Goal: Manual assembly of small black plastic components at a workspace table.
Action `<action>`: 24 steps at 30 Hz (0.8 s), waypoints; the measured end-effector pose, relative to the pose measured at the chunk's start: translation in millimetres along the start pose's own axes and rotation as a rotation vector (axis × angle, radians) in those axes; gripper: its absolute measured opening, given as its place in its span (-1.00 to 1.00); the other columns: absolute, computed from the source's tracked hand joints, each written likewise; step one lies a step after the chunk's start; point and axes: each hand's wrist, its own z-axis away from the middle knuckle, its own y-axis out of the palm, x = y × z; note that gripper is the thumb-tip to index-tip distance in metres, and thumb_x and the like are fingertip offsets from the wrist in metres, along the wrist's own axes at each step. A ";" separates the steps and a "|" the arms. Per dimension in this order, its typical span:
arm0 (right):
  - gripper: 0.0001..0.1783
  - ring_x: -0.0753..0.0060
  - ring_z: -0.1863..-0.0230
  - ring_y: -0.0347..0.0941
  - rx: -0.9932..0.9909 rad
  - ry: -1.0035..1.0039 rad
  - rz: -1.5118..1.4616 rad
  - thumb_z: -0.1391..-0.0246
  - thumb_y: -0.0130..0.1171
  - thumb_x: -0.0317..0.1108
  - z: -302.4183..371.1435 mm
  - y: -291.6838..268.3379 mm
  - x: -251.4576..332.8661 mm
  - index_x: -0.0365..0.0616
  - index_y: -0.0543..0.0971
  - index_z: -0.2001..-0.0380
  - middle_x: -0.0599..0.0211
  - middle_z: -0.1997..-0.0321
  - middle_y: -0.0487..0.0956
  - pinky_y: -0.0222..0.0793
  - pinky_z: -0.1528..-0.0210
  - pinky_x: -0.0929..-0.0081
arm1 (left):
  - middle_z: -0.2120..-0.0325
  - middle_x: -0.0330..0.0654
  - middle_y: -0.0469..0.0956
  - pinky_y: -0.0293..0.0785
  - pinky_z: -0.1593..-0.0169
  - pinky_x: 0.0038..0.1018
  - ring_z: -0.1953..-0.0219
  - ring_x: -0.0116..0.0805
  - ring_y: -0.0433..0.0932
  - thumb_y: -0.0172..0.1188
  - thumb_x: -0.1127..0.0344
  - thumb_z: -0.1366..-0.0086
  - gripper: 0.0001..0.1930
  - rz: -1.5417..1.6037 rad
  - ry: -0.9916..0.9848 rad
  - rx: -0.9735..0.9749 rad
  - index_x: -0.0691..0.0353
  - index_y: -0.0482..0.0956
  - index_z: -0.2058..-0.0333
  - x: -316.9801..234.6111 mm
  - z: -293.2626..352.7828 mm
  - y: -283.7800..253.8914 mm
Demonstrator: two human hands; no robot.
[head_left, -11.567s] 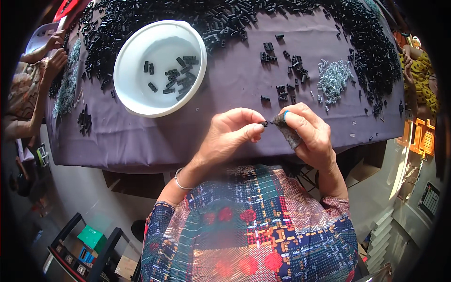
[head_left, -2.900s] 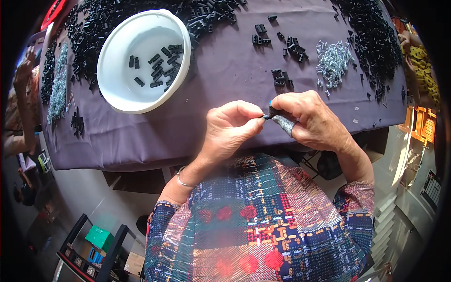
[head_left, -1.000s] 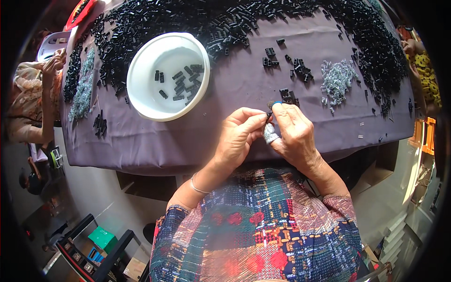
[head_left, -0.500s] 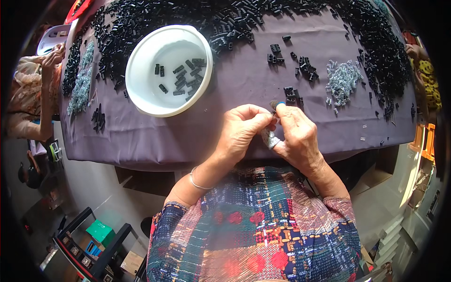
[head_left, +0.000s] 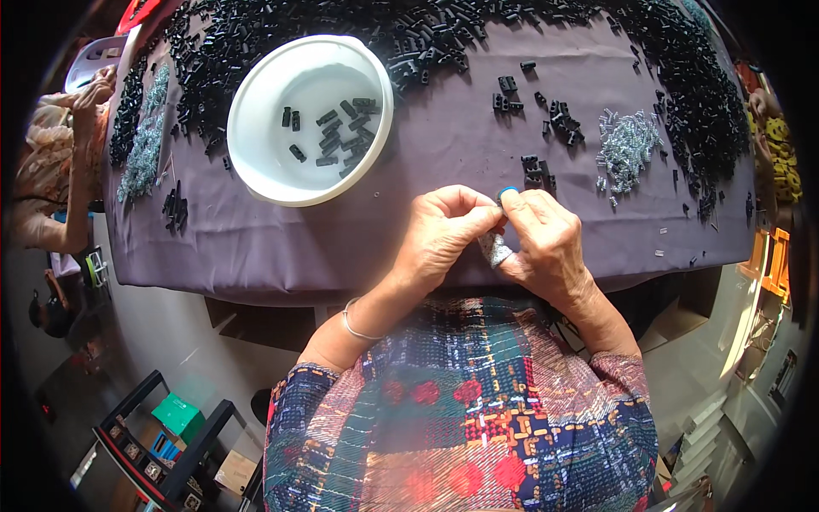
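My left hand [head_left: 444, 230] and my right hand [head_left: 546, 239] meet over the near part of the table, fingertips pinched together. Whatever they hold is mostly hidden; only a dark speck shows between the tips. A small blue piece [head_left: 508, 190] sits at my right index fingertip. Pale, speckled wrapping [head_left: 495, 249] covers a digit of my right hand. Just beyond the hands lies a small cluster of black plastic parts [head_left: 536, 172]. Farther right is a heap of small, shiny, silvery pieces [head_left: 629, 149]. Several black parts lie in a white plastic bowl [head_left: 247, 175] left of the hands.
Piles of black parts [head_left: 444, 34] cover the far side of the purplish tablecloth [head_left: 324, 247]. More silvery pieces [head_left: 141, 154] lie at the left. People's arms show at both sides, one [head_left: 81, 171] at left, a hand [head_left: 762, 104] at right.
The view has shifted slightly. My fingertips stay together, with my right fingers turned a little, so the blue piece shows more and a brownish bit seen there before is hidden.
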 end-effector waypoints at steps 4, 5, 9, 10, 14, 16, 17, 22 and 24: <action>-0.60 0.19 0.51 0.39 -0.043 -0.011 -0.015 0.33 0.30 -0.33 -0.9 2.2 -3.8 -0.29 0.45 0.36 0.22 0.54 0.40 0.36 0.50 0.31 | 0.43 -0.29 0.57 0.42 0.31 -0.66 0.41 -0.60 0.50 0.16 0.38 -0.24 -0.88 0.103 -0.022 -0.021 0.31 0.57 0.32 0.8 0.7 0.0; -0.60 0.19 0.51 0.39 -0.043 -0.010 -0.014 0.33 0.30 -0.33 -1.3 1.8 -4.4 -0.29 0.45 0.36 0.22 0.54 0.40 0.36 0.50 0.31 | 0.42 -0.31 0.56 0.41 0.33 -0.69 0.41 -0.63 0.49 0.13 0.38 -0.26 -0.88 0.126 -0.028 -0.053 0.31 0.56 0.31 0.7 1.3 0.6; -0.65 0.25 0.57 0.34 -0.044 -0.036 -0.002 0.34 0.32 -0.30 -5.6 1.1 -8.2 -0.23 0.45 0.45 0.29 0.60 0.36 0.31 0.54 0.36 | 0.36 -0.25 0.53 0.44 0.32 -0.69 0.37 -0.61 0.48 0.10 0.32 -0.31 -0.84 0.023 -0.011 -0.030 0.32 0.53 0.29 3.9 2.2 -1.3; -0.66 0.26 0.58 0.33 -0.060 -0.055 0.003 0.35 0.32 -0.29 -6.8 0.8 -10.2 -0.21 0.44 0.48 0.30 0.61 0.35 0.30 0.55 0.37 | 0.36 -0.25 0.53 0.45 0.31 -0.68 0.37 -0.61 0.48 0.09 0.32 -0.32 -0.84 -0.003 0.001 -0.040 0.32 0.51 0.28 3.5 2.4 0.1; -0.67 0.28 0.60 0.31 -0.095 -0.071 0.010 0.36 0.32 -0.27 -6.4 4.3 -15.1 -0.19 0.44 0.51 0.31 0.63 0.33 0.28 0.56 0.38 | 0.35 -0.26 0.53 0.48 0.29 -0.65 0.37 -0.60 0.49 0.05 0.32 -0.35 -0.84 0.020 0.010 -0.044 0.31 0.49 0.26 1.1 1.0 2.2; -0.67 0.29 0.61 0.29 -0.123 -0.081 0.013 0.38 0.30 -0.24 -7.9 5.8 -16.3 -0.19 0.44 0.54 0.32 0.64 0.31 0.26 0.56 0.38 | 0.35 -0.25 0.53 0.48 0.29 -0.66 0.36 -0.60 0.49 0.04 0.32 -0.36 -0.84 0.022 0.003 -0.039 0.31 0.48 0.26 1.1 0.9 0.8; -0.67 0.28 0.62 0.27 -0.151 -0.092 0.010 0.40 0.28 -0.22 -7.4 8.1 -18.5 -0.18 0.43 0.56 0.31 0.65 0.31 0.23 0.57 0.37 | 0.34 -0.25 0.53 0.48 0.29 -0.66 0.36 -0.59 0.49 0.04 0.33 -0.36 -0.84 0.025 -0.009 -0.036 0.31 0.48 0.26 0.7 1.0 0.7; -0.71 0.28 0.64 0.24 -0.208 -0.129 0.013 0.39 0.23 -0.23 -5.8 11.0 -19.5 -0.15 0.41 0.61 0.31 0.67 0.28 0.20 0.58 0.36 | 0.37 -0.26 0.53 0.46 0.31 -0.68 0.38 -0.60 0.49 0.05 0.33 -0.35 -0.85 0.098 -0.001 -0.030 0.30 0.50 0.26 2.9 -0.5 0.4; -0.75 0.31 0.66 0.24 -0.207 -0.141 0.012 0.40 0.20 -0.26 -2.3 15.0 -17.9 -0.13 0.39 0.64 0.34 0.67 0.28 0.19 0.59 0.38 | 0.40 -0.26 0.53 0.45 0.33 -0.70 0.39 -0.60 0.49 0.05 0.34 -0.34 -0.85 0.093 -0.030 -0.001 0.31 0.50 0.26 5.8 3.1 -4.8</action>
